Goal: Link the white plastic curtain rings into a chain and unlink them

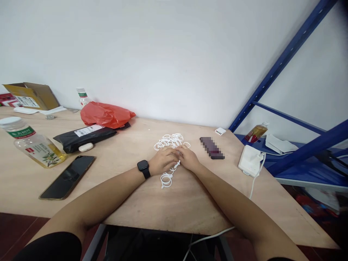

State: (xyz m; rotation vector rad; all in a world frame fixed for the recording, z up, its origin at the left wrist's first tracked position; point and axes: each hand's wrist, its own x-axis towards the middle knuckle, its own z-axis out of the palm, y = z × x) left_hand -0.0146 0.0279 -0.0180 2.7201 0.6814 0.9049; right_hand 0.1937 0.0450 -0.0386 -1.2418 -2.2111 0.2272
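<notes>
A pile of white plastic rings [169, 140] lies on the wooden table [152, 206], in the middle of the view. My left hand [163, 159], with a black watch at the wrist, is at the near side of the pile, fingers bent. My right hand [187, 156] meets it from the right, its fingers closed near the left fingertips. What the fingertips hold is too small and hidden to name. Below my hands, a short chain of linked white rings [166, 179] rests on the table, its upper end running up to my fingers.
On the left are a phone [67, 177], a bottle [35, 145], a black package [87, 136], a red bag [106, 114] and an open box [34, 96]. To the right lie a blurred dark object [210, 146], a white power strip [248, 161] with a cable, and a blue rack [282, 65].
</notes>
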